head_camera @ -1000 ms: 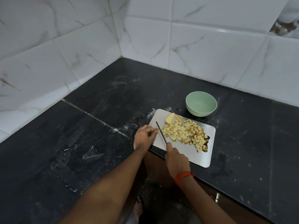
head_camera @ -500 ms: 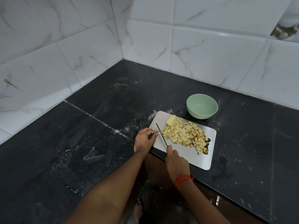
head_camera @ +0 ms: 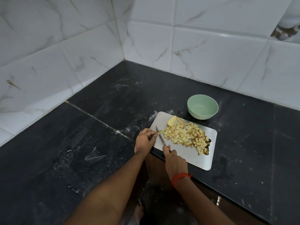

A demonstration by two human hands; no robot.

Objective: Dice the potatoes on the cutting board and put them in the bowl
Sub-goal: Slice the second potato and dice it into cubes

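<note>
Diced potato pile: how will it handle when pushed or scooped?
Diced potato pile is loose small cubes, so likely scatters, not slides as one. Flat faces: unlikely to roll. Cubes beside the cutting board slot may snag.

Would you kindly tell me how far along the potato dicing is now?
Done: most potato is a pile of cubes on the cutting board. In hand: the left hand pinches a small piece beside the knife, which the right hand grips. Left: two uncut wedges, then moving everything into the empty green bowl.
</note>
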